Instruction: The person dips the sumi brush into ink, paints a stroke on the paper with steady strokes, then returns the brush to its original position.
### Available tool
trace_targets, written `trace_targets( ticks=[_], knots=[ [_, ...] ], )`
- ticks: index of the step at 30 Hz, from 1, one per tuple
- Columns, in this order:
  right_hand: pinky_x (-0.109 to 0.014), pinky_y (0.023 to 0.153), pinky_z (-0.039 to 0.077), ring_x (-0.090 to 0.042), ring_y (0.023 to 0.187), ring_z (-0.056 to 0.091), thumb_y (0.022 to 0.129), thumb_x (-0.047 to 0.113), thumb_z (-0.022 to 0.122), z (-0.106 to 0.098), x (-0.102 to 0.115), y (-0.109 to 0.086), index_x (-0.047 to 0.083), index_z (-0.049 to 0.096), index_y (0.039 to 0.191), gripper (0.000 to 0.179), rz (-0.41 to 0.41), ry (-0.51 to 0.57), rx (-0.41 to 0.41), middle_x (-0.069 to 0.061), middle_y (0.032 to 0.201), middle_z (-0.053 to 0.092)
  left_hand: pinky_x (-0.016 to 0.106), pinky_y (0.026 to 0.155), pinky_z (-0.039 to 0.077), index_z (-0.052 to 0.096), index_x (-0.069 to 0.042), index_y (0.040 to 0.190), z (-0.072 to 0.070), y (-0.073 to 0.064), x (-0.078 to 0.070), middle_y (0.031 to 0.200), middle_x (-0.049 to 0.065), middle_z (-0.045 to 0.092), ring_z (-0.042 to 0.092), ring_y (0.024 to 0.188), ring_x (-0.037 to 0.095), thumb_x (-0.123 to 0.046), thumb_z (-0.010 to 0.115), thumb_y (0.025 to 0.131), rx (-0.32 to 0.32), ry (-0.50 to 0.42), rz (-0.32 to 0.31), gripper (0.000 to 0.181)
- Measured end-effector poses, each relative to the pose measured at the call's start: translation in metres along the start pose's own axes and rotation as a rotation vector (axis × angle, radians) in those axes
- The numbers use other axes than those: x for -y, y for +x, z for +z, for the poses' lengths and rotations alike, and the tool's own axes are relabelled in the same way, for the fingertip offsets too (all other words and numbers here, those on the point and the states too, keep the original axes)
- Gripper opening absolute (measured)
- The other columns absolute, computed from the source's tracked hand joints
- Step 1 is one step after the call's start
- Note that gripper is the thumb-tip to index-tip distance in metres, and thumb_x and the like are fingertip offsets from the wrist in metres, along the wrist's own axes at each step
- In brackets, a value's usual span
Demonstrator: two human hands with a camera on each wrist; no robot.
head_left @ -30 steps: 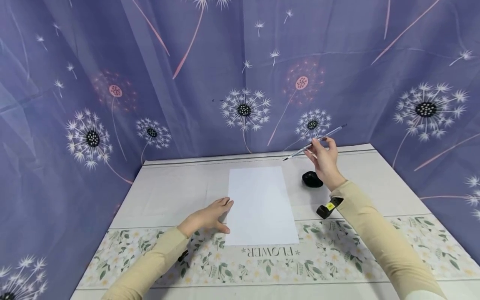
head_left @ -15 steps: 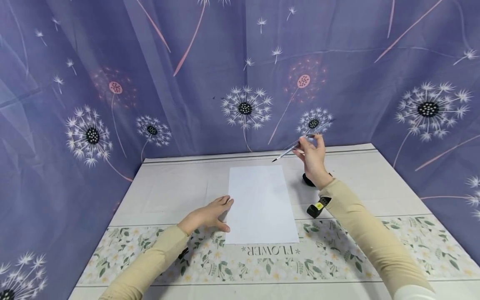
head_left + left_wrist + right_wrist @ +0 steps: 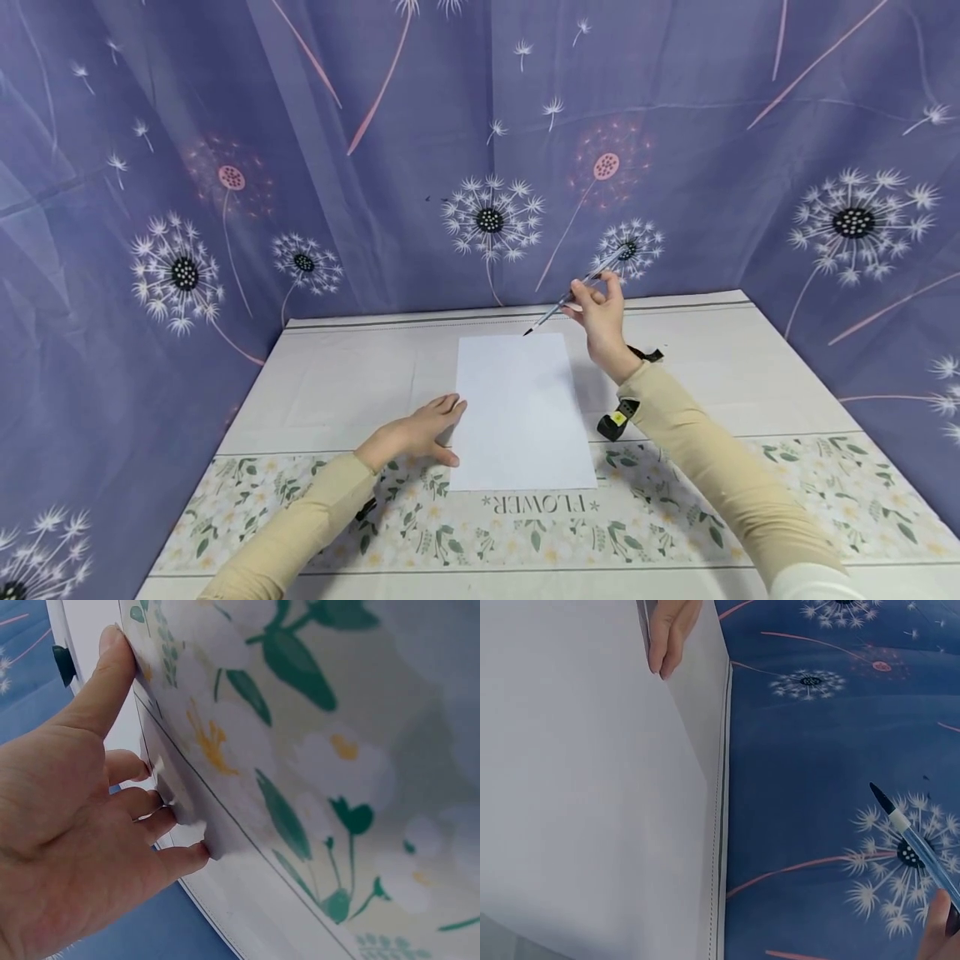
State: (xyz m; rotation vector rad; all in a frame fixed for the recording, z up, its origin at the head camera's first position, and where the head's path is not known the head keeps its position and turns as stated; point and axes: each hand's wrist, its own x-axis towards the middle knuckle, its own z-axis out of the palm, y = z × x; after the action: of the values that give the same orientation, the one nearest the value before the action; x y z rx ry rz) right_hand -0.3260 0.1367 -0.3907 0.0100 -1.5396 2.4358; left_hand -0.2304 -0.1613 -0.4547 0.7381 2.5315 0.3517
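Note:
In the head view a blank white sheet of paper (image 3: 521, 417) lies on the table. My left hand (image 3: 417, 432) rests at its left edge, fingertips and thumb spread along the border; the left wrist view shows the same hand (image 3: 82, 810) with its fingers loosely bent. Above the sheet's far right corner, my right hand (image 3: 602, 325) pinches a paintbrush (image 3: 553, 312) with a bluish handle. Its dark bristles point down and left, over the sheet's far edge in the head view. The right wrist view catches the brush's dark tip (image 3: 881, 796) and pale ferrule up close.
A white tablecloth (image 3: 345, 367) with a floral band (image 3: 540, 542) covers the table. Behind my right wrist a black object (image 3: 647, 354) is mostly hidden. A black strap with a yellow label (image 3: 617, 419) hangs at that wrist. A purple dandelion curtain (image 3: 390, 233) encloses the table's back and sides.
My right hand has moved left with the paintbrush, bringing the tip from right of the paper to its far edge. It now covers much of the black object. My left hand stays in place.

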Motion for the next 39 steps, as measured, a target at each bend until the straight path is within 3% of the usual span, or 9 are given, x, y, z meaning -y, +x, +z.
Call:
trace_targets(
  ticks=[4, 9, 23, 29, 39],
  knots=[
    [-0.025, 0.067, 0.06, -0.016, 0.078, 0.066, 0.095, 0.009, 0.06, 0.005, -0.004, -0.001, 0.009, 0.039, 0.111, 0.026, -0.006, 0.008, 0.003, 0.0, 0.076, 0.061, 0.052, 0.12, 0.019, 0.016, -0.001, 0.154, 0.001, 0.001, 0.002, 0.161, 0.023, 0.007, 0.008, 0.15, 0.038, -0.043, 0.071, 0.083, 0.01, 0.01, 0.002, 0.1],
    [-0.024, 0.068, 0.06, -0.015, 0.078, 0.066, 0.095, 0.01, 0.06, 0.012, -0.007, -0.002, 0.012, 0.043, 0.112, 0.024, -0.01, -0.012, 0.007, 0.001, 0.076, 0.059, 0.053, 0.12, 0.02, 0.015, -0.001, 0.154, 0.001, 0.003, 0.002, 0.161, 0.024, 0.007, 0.008, 0.15, 0.039, -0.044, 0.071, 0.083, 0.008, 0.015, -0.001, 0.1],
    [-0.028, 0.07, 0.06, -0.012, 0.077, 0.063, 0.094, 0.008, 0.061, 0.03, -0.02, -0.014, 0.012, 0.045, 0.109, 0.023, -0.104, -0.074, 0.132, 0.002, 0.074, 0.056, 0.054, 0.12, 0.018, 0.017, 0.001, 0.153, 0.002, -0.003, 0.001, 0.161, 0.025, 0.009, 0.009, 0.15, 0.04, -0.041, 0.072, 0.081, -0.02, -0.014, 0.008, 0.1],
    [-0.028, 0.069, 0.061, -0.01, 0.073, 0.064, 0.094, 0.004, 0.06, 0.034, -0.027, -0.019, 0.004, 0.042, 0.112, 0.026, -0.127, -0.132, 0.158, 0.006, 0.075, 0.057, 0.054, 0.12, 0.017, 0.018, -0.001, 0.154, 0.006, 0.0, 0.004, 0.161, 0.022, 0.01, 0.01, 0.15, 0.038, -0.041, 0.072, 0.081, -0.042, -0.026, -0.004, 0.099],
    [-0.026, 0.067, 0.06, -0.007, 0.074, 0.063, 0.093, 0.001, 0.06, 0.041, -0.036, -0.024, 0.004, 0.04, 0.113, 0.028, -0.154, -0.199, 0.198, 0.008, 0.077, 0.058, 0.053, 0.121, 0.015, 0.017, -0.002, 0.154, 0.008, 0.0, 0.006, 0.162, 0.02, 0.009, 0.008, 0.151, 0.036, -0.041, 0.072, 0.083, -0.04, -0.039, 0.002, 0.098]
  ],
)
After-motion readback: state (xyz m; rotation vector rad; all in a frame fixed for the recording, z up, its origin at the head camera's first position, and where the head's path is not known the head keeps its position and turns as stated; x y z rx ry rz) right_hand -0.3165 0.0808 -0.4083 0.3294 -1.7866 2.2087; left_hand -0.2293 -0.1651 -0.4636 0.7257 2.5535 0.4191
